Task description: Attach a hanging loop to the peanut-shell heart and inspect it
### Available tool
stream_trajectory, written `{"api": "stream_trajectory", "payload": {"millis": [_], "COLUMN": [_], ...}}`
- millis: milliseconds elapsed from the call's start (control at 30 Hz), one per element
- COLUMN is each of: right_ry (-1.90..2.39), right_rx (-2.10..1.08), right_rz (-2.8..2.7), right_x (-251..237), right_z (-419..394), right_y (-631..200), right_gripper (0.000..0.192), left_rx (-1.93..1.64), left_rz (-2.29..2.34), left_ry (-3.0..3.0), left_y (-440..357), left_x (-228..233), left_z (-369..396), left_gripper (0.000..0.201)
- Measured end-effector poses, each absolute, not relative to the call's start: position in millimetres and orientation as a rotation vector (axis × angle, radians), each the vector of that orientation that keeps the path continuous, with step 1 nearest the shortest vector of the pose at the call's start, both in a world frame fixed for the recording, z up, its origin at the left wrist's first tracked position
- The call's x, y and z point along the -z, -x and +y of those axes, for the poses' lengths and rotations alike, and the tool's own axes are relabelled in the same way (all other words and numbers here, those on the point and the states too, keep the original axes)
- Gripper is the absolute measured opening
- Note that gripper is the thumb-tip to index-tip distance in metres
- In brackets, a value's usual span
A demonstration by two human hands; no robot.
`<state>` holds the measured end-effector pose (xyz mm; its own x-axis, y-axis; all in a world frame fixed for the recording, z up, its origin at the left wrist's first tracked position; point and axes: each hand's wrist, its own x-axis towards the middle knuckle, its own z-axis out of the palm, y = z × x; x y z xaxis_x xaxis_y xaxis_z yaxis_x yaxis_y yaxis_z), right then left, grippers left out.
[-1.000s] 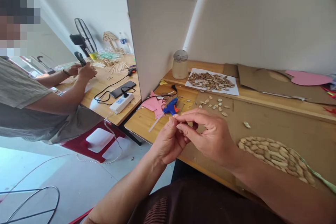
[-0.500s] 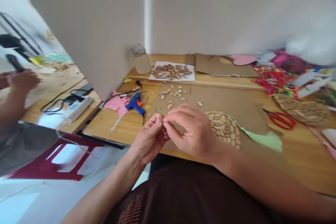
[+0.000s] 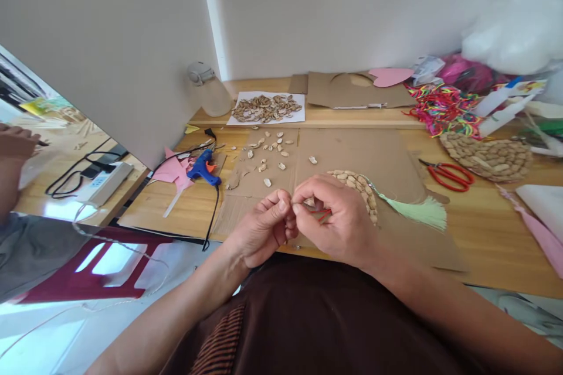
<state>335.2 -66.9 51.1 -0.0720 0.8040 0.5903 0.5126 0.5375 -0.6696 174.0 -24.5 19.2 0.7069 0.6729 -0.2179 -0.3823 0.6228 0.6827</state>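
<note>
Both hands meet just above the near edge of the wooden table (image 3: 484, 258), fingertips pressed together over something very small. The left hand (image 3: 264, 228) is curled with thumb and forefinger pinched; the right hand (image 3: 338, 222) pinches against it from the other side. What sits between the fingertips is too small to tell for certain; it looks like a single pistachio shell, judging by the loose shells (image 3: 268, 155) scattered on the cardboard sheet (image 3: 352, 152) just beyond. A bit of red shows under the right fingers, unclear what.

The step in hand appears to be fingering or preparing one small piece between the two pinches. The shell-covered piece (image 3: 356, 184), with its pale green tassel (image 3: 413, 208), lies touching-close behind the right hand, partly hidden by it. A next move would call for a steady pinch in one hand so the other can let go, and a short reach forward.

The blue glue gun (image 3: 203, 167) lies well to the left of the hands, its cord trailing off the table edge. A sheet heaped with more shells (image 3: 266, 108) sits farther back; red scissors (image 3: 451, 174) lie to the right.
</note>
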Motion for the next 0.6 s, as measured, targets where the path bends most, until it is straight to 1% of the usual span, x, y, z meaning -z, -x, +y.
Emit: {"api": "stream_trajectory", "payload": {"millis": [167, 333, 400, 500, 600], "right_ry": [1.166, 1.152, 1.144, 1.179, 1.284], "right_rx": [-0.607, -0.81, -0.824, -0.802, -0.74], "right_rz": [-1.595, -1.534, -1.541, -1.503, -1.408], "right_x": [-44.8, -42.5, -42.4, -41.7, -39.3], "right_z": [-75.5, -84.2, -87.1, -90.9, -93.3], "right_y": [-348.4, -349.5, -348.5, -352.7, -372.5], "right_gripper": [0.01, 0.009, 0.008, 0.01, 0.016], "left_rx": [-0.619, -0.592, -0.608, -0.707, -0.822], "left_rz": [0.453, 0.469, 0.499, 0.54, 0.581], "left_ry": [-0.624, -0.652, -0.671, -0.706, -0.778], "left_y": [-180.4, -184.2, -184.4, -180.7, -169.4], "left_x": [-15.1, -14.6, -17.1, -22.6, -26.1], "left_z": [-27.2, -30.7, -29.2, -20.0, -4.3], "left_gripper": [0.025, 0.026, 0.025, 0.018, 0.012]}}
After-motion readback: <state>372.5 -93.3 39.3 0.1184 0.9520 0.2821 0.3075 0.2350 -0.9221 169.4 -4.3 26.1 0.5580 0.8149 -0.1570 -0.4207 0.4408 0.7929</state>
